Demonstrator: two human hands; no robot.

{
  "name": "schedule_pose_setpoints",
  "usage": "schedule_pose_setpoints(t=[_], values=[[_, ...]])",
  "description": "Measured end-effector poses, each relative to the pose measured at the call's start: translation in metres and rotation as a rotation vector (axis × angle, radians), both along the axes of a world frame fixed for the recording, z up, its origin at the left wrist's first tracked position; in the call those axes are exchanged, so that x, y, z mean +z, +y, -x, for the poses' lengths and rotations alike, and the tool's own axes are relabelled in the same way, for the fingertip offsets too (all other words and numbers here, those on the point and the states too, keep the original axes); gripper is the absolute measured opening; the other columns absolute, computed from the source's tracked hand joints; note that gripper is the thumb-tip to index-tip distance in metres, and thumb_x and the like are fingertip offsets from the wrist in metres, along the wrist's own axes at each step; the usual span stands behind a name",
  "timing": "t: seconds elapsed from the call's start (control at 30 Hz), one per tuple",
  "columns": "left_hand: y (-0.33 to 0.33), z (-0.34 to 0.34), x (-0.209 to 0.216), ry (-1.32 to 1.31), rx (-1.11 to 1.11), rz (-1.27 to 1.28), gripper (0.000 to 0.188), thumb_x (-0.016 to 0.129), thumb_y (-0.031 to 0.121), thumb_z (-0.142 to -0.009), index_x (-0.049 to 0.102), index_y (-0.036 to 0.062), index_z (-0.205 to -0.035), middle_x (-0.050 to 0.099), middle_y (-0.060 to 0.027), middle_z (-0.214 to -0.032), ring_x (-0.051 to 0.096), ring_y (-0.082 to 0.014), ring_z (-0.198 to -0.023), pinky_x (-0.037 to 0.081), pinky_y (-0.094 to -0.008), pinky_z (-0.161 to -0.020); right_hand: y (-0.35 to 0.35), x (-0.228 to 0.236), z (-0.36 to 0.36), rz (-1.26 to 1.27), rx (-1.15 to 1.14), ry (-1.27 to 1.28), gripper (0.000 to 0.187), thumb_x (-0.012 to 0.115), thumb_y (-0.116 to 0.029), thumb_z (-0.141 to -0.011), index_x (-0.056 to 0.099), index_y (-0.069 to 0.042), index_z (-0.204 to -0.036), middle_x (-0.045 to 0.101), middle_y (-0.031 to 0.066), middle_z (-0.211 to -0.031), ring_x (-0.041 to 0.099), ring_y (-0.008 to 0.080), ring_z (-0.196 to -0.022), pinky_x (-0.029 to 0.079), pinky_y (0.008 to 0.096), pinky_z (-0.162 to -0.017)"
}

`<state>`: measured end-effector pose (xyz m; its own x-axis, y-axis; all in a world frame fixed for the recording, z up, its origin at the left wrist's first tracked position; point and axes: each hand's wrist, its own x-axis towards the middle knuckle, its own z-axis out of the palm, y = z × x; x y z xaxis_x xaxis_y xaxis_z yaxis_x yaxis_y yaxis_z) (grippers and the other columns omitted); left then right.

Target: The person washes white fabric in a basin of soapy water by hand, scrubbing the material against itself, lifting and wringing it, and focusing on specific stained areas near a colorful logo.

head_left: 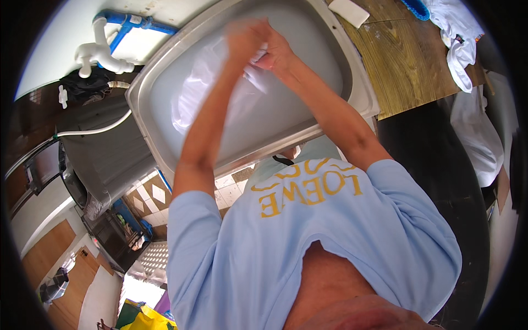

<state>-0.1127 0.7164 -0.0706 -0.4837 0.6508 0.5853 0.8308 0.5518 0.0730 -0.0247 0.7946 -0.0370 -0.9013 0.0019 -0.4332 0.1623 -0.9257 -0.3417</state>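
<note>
A white cloth [192, 99] lies partly sunk in the cloudy water of a metal sink [363, 102]. Its gathered upper part reaches up to my hands, which meet over the far half of the basin. My right hand [275, 50] is closed around a bunched bit of the cloth. Against it presses my left hand [243, 41], smeared by motion, so its fingers cannot be made out. Both forearms stretch over the sink's near rim.
A wooden counter [401, 71] on the right bears a pale rectangular block [349, 12], a blue-edged item [416, 8] and white fabric [459, 38] hanging over its edge. To the left are a white tap [102, 55] on blue pipe and a white hose [93, 132].
</note>
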Motion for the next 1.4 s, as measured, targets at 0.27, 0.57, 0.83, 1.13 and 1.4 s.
schedule_pose_setpoints(t=[0.27, 0.57, 0.83, 1.13, 1.4], values=[[0.016, 0.009, -0.002, -0.544, -0.013, -0.146, 0.022, 0.056, 0.014, -0.078, 0.054, 0.0020, -0.059, 0.056, -0.0191, -0.061, 0.054, -0.0355, -0.054, 0.041, -0.0420, -0.051, 0.014, -0.053, 0.022, -0.362, -0.016, -0.120, 0.041, 0.043, -0.048, -0.095, 0.048, -0.016, -0.070, 0.042, 0.0021, -0.057, 0.045, 0.0170, -0.051, 0.043, 0.0349, -0.050], [0.056, -0.017, 0.006, -0.440, -0.223, -0.220, 0.020, 0.055, 0.012, -0.077, 0.054, 0.0020, -0.059, 0.055, -0.0185, -0.060, 0.055, -0.0337, -0.053, 0.040, -0.0415, -0.050, 0.074, -0.149, 0.067, 0.360, 0.493, 1.055, 0.049, 0.043, -0.056, -0.092, 0.058, -0.010, -0.093, 0.063, 0.0093, -0.086, 0.061, 0.0248, -0.077, 0.052, 0.0388, -0.070], [0.036, -0.003, 0.002, -0.415, -0.137, -0.231, 0.020, 0.054, 0.010, -0.077, 0.056, 0.0009, -0.059, 0.055, -0.0187, -0.058, 0.056, -0.0301, -0.050, 0.040, -0.0400, -0.048, 0.028, -0.134, 0.061, 0.146, -0.046, 0.332, 0.046, 0.038, -0.054, -0.094, 0.055, -0.012, -0.092, 0.062, 0.0090, -0.087, 0.060, 0.0236, -0.079, 0.051, 0.0391, -0.072], [0.044, 0.004, -0.005, -0.429, -0.140, -0.215, 0.019, 0.056, 0.013, -0.077, 0.060, 0.0027, -0.062, 0.059, -0.0156, -0.061, 0.058, -0.0327, -0.055, 0.043, -0.0404, -0.051, 0.040, -0.132, 0.059, 0.107, -0.030, 0.390, 0.047, 0.035, -0.054, -0.095, 0.052, -0.011, -0.100, 0.057, 0.0095, -0.088, 0.056, 0.0254, -0.079, 0.050, 0.0417, -0.073], [0.026, 0.013, -0.020, -0.476, 0.000, -0.037, 0.016, 0.060, 0.020, -0.077, 0.066, 0.0076, -0.069, 0.065, -0.0081, -0.068, 0.063, -0.0282, -0.065, 0.050, -0.0360, -0.061, 0.026, -0.059, 0.040, -0.021, -0.123, -0.147, 0.041, 0.050, -0.053, -0.091, 0.056, -0.013, -0.085, 0.058, 0.0008, -0.082, 0.056, 0.0168, -0.078, 0.048, 0.0374, -0.068]])
